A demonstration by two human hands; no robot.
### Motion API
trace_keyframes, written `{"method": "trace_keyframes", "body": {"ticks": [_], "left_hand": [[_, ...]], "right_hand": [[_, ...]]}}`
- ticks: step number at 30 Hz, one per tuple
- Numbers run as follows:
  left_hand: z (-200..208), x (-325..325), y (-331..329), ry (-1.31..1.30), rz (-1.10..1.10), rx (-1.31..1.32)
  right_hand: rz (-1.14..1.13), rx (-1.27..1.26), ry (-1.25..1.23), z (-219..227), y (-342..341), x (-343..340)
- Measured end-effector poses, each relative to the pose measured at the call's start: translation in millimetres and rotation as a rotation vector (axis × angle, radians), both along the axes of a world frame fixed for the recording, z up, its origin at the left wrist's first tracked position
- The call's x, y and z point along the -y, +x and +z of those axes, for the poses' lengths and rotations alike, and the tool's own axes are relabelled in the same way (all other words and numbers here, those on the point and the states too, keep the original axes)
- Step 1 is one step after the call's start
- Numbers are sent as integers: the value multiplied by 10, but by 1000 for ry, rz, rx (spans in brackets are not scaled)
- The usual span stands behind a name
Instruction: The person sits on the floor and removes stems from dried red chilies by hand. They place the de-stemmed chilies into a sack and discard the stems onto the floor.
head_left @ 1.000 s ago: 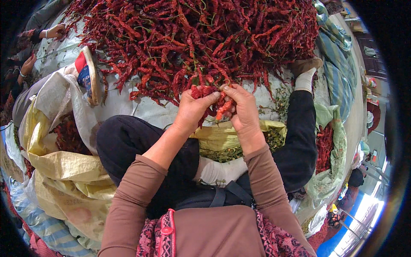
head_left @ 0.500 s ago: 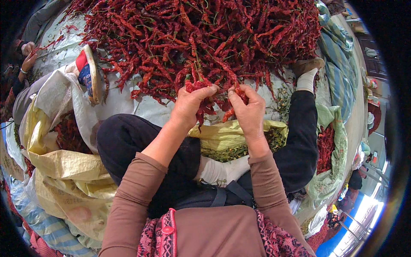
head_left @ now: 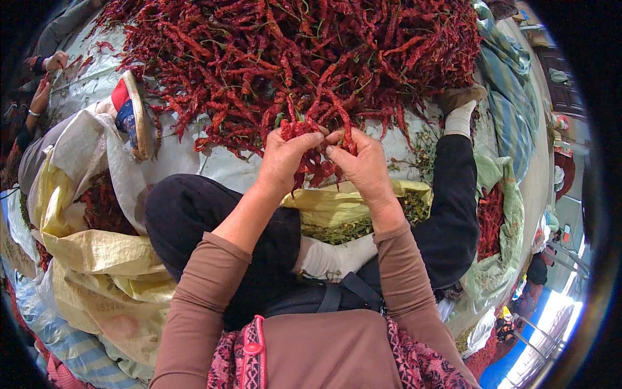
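Note:
My left hand (head_left: 283,157) is closed around several wrinkled red chili peppers (head_left: 299,129), which stick out above and hang below the fingers. Close against it, my right hand (head_left: 363,163) has thumb and fingers pinched at the same bunch; a chili lies along its fingertips. Both hands are at the near edge of a big heap of red chilies (head_left: 304,58) with some green stems. Beneath them lies an open yellow sack (head_left: 334,202) with green and brown stem bits inside. The exact spot where the fingertips meet is partly hidden.
A white and yellow sack (head_left: 97,249) holding chilies stands left, beside another person's shoe (head_left: 135,115). Another person's hands (head_left: 48,78) are at the far left. On the right, a pale green sack (head_left: 512,220) contains chilies, near my outstretched leg (head_left: 457,194). Striped sheeting (head_left: 512,117) borders the heap.
My right hand has moved left, up against my left hand. The orange-red chili hanging below my right hand no longer shows there. My left hand keeps its bunch.

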State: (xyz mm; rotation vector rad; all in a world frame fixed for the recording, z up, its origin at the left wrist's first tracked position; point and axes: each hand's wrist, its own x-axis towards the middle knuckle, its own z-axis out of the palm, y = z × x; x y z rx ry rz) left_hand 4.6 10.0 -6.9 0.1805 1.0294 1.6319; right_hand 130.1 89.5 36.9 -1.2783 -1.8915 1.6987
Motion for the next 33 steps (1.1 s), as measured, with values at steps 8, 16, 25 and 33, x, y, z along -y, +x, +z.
{"method": "trace_keyframes", "body": {"ticks": [8,16,25,33], "left_hand": [[43,23,92,-34,53,-629],[103,81,42,35,9,-357],[161,44,-12,-68,-473,-294],[83,57,-39,64,-626,-519]], "right_hand": [[106,169,415,-325,-38,10],[32,356,124,-325,228,-194],[288,56,399,370,-43,-180],[228,66,-108,198,165,-219]]}}
